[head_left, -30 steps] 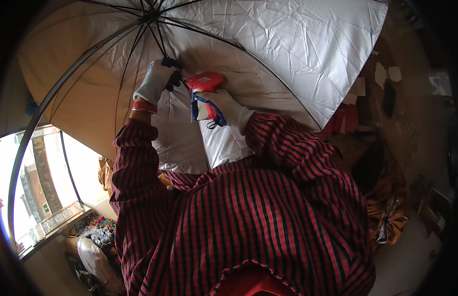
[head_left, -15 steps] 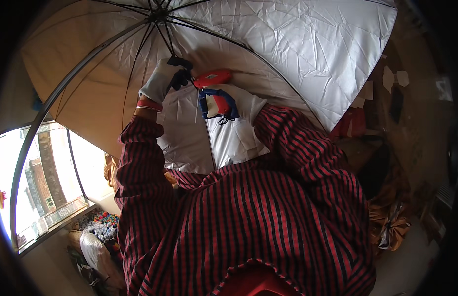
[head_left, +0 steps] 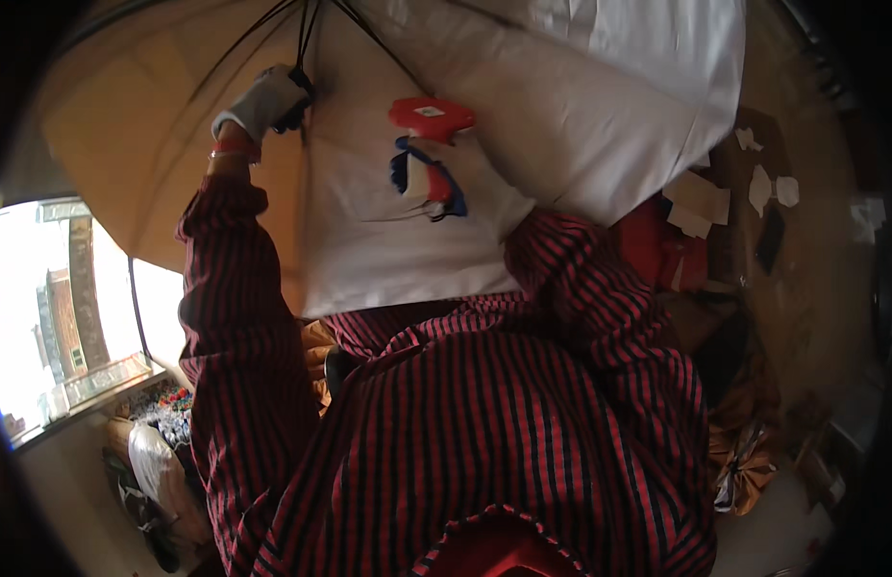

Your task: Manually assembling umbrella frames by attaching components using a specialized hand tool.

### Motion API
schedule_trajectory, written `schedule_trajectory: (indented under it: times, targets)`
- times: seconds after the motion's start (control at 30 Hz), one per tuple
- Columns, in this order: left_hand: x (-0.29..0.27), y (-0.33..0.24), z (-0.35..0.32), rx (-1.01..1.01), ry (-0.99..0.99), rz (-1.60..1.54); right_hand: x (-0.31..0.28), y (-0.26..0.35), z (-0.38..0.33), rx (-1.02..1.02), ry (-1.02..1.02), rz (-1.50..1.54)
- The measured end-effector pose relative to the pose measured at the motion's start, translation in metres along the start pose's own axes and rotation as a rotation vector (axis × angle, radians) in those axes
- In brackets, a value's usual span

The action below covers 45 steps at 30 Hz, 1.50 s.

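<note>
An open umbrella [head_left: 369,255], its silvery inside facing me, spreads across the upper view. My left hand [head_left: 265,101], in a white glove with dark blue fingers, is closed round a dark umbrella rib [head_left: 305,43]. To its right my right hand [head_left: 480,178], in a similar glove, is closed on a red tool [head_left: 432,117] with a small pale label. Part of the red tool shows between the blue fingers, and a thin rod or wire sticks out leftward below them. The tool's exact kind is unclear.
A bright window [head_left: 66,327] stands at the left, with a white bag [head_left: 162,471] on the floor below it. Paper scraps [head_left: 696,204], a dark flat object [head_left: 770,240] and red material [head_left: 677,255] lie at the right. Brown folded cloth [head_left: 744,471] sits at lower right.
My left hand has moved up and left along with the umbrella, whose hub has left the view. My right hand has turned the red tool, its thin rod swinging from downward to leftward.
</note>
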State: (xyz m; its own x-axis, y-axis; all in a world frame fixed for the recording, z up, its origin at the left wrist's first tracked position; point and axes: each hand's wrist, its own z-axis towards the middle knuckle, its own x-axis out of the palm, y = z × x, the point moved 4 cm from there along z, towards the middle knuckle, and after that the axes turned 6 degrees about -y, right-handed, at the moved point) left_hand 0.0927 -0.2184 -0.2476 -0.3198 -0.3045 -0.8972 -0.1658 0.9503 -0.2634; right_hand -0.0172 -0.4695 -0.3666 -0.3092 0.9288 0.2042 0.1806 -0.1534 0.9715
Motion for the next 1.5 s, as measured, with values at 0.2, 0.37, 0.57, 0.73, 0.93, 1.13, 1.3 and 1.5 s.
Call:
schedule_trajectory:
  times: [0.2, 0.37, 0.57, 0.73, 0.93, 1.13, 1.3, 1.5]
  targets:
    - [0.0, 0.027, -0.005, 0.002, -0.329, 0.449, -0.014, -0.036, 0.017, 0.039, -0.124, 0.454]
    - [0.051, -0.057, -0.069, 0.134, -0.917, 0.19, -0.027, -0.046, 0.014, -0.02, -0.173, 0.314]
    - [0.099, -0.034, -0.037, -0.013, -0.264, -0.151, -0.019, -0.021, -0.003, -0.032, -0.156, 0.084]
    - [0.095, -0.049, -0.041, -0.024, -0.158, -0.375, -0.002, -0.047, -0.007, 0.188, -0.213, 0.133]
    - [0.095, -0.054, -0.046, -0.042, -0.069, -0.429, 0.044, -0.057, -0.024, 0.288, -0.327, 0.357]
    - [0.102, -0.036, -0.029, -0.074, -0.087, -0.552, 0.049, -0.059, -0.03, 0.305, -0.343, 0.363]
    - [0.104, -0.036, -0.022, -0.068, -0.074, -0.535, 0.047, -0.056, -0.031, 0.332, -0.33, 0.228]
    - [0.106, -0.029, -0.017, -0.073, -0.047, -0.531, 0.035, -0.049, -0.03, 0.34, -0.191, 0.493]
